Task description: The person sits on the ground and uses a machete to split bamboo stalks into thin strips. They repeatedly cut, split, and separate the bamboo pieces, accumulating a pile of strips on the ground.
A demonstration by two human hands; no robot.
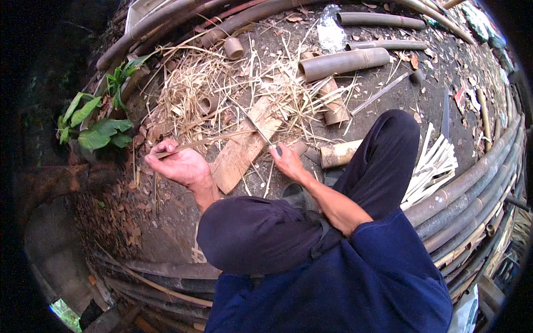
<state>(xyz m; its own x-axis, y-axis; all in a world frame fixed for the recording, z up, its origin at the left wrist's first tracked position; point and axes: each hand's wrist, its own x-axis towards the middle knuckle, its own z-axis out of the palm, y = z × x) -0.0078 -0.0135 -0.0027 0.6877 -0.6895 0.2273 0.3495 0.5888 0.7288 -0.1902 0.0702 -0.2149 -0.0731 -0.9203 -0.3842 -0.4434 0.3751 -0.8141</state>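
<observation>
Left of the wooden board [230, 166], the left hand [182, 166] pinches a bamboo strip [219, 137], long axis running rightward toward the knife [255, 126] gripped in the right hand [290, 165].

The right hand [288, 164] partly hides the thin grey metal knife [251, 121]; behind both hands, the navy cloth shirt [338, 283] is cut off.

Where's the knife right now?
Near the head view's middle, the knife is in the right hand, its blade over the wooden board.
</observation>
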